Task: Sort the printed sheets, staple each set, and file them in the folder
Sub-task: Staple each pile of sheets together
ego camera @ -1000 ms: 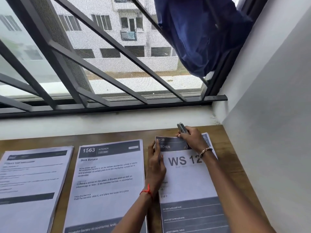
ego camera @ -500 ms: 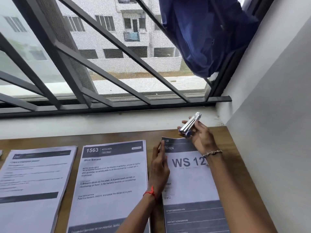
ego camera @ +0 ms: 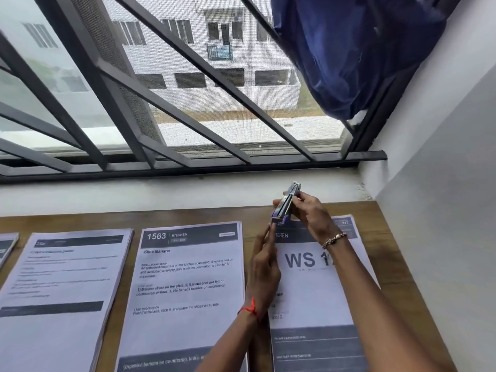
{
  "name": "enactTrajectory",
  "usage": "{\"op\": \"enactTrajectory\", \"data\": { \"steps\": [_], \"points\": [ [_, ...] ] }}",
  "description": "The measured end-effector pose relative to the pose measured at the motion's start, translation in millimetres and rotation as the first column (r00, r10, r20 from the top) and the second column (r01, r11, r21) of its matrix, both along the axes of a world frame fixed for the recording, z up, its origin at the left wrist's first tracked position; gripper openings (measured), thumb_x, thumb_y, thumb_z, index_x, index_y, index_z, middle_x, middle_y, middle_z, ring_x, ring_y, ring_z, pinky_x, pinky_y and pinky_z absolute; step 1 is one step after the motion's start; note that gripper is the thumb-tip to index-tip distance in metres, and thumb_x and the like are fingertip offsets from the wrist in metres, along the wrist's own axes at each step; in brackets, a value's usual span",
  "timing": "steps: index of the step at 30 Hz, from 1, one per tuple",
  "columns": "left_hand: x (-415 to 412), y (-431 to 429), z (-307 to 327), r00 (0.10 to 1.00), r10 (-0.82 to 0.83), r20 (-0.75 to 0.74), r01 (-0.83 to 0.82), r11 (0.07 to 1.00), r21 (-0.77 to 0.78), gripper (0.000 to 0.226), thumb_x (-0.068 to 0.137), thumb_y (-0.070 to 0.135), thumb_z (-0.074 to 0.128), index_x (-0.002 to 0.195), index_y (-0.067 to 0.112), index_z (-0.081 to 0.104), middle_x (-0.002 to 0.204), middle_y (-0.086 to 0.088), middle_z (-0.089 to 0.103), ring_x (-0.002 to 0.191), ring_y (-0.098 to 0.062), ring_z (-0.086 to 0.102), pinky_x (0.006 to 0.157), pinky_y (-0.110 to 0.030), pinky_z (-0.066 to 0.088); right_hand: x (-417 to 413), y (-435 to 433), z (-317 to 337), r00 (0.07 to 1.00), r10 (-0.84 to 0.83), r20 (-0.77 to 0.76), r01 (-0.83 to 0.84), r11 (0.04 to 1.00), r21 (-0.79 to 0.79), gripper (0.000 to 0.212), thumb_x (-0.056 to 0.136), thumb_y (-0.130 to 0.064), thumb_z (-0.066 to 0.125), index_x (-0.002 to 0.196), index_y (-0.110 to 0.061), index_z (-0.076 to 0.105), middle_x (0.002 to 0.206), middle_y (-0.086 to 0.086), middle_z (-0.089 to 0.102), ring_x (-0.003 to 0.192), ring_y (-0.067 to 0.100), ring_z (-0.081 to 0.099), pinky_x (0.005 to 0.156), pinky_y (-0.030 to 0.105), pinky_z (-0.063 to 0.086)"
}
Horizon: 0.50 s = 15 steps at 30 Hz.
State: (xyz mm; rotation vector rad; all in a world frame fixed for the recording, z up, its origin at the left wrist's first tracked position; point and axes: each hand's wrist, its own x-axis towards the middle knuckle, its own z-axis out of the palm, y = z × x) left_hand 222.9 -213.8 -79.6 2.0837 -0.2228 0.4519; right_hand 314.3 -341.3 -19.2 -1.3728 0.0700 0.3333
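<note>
The right hand (ego camera: 308, 213) holds a small silver metal stapler with a purple end (ego camera: 287, 202), fingers curled tight round it. Right under that grip is the top corner of the white printed paper set marked WS (ego camera: 314, 296), flat on the brown wooden table (ego camera: 386, 264). The left hand (ego camera: 264, 267) presses straight fingers on its edge. Sorting looks done: the white pile marked 1563 (ego camera: 185, 277) and a second white pile (ego camera: 61, 285) lie left of the grip. Stapling seems begun. No folder shows, so filing is left.
</note>
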Motion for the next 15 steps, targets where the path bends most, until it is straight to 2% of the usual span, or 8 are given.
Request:
{"op": "enactTrajectory", "data": {
  "steps": [3, 7, 10, 15],
  "points": [
    [1.7, 1.2, -1.9, 1.000, -0.007, -0.003, 0.007, 1.000, 0.003, 0.059, 0.081, -0.021, 0.044, 0.137, -0.003, 0.039, 0.135, -0.003, 0.040, 0.129, 0.005, 0.030, 0.108, -0.010, 0.026, 1.6, -2.8, 2.9, 1.000, 0.005, 0.003, -0.005, 1.000, -0.002, 0.026, 0.100, -0.008, 0.028, 0.116, 0.002, 0.047, 0.099, 0.017, 0.065, 0.087, 0.022, 0.066, 0.088, 0.032, 0.052],
    [1.8, 1.3, -0.8, 1.000, -0.009, -0.006, 0.009, 1.000, -0.005, 0.061, 0.081, -0.021, 0.044, 0.138, 0.000, 0.038, 0.136, -0.002, 0.041, 0.130, 0.006, 0.030, 0.109, -0.013, 0.028, 1.5, -5.6, 6.3, 1.000, 0.013, -0.002, -0.013, 1.000, 0.006, 0.026, 0.101, -0.008, 0.028, 0.115, 0.002, 0.047, 0.098, 0.016, 0.066, 0.079, 0.013, 0.070, 0.076, 0.021, 0.056],
    [0.5, 1.2, 0.1, 1.000, -0.008, -0.018, 0.008, 1.000, -0.022, 0.063, 0.082, -0.020, 0.043, 0.140, 0.002, 0.035, 0.137, -0.001, 0.040, 0.130, 0.005, 0.031, 0.109, -0.013, 0.027, 2.3, -5.7, 5.4, 1.000, 0.030, -0.005, -0.031, 0.999, -0.031, 0.026, 0.100, -0.009, 0.029, 0.114, 0.002, 0.048, 0.101, 0.017, 0.066, 0.081, 0.016, 0.069, 0.081, 0.025, 0.054],
    [0.6, 1.1, 0.2, 1.000, -0.003, -0.016, 0.003, 1.000, -0.019, 0.059, 0.082, -0.019, 0.044, 0.138, -0.001, 0.038, 0.134, -0.001, 0.041, 0.128, 0.005, 0.032, 0.107, -0.009, 0.027, 2.2, -2.2, 3.0, 1.000, -0.005, 0.013, 0.006, 0.998, -0.061, 0.022, 0.100, -0.010, 0.031, 0.108, -0.006, 0.051, 0.105, 0.014, 0.066, 0.087, 0.020, 0.068, 0.075, 0.022, 0.054]
  ]
}}
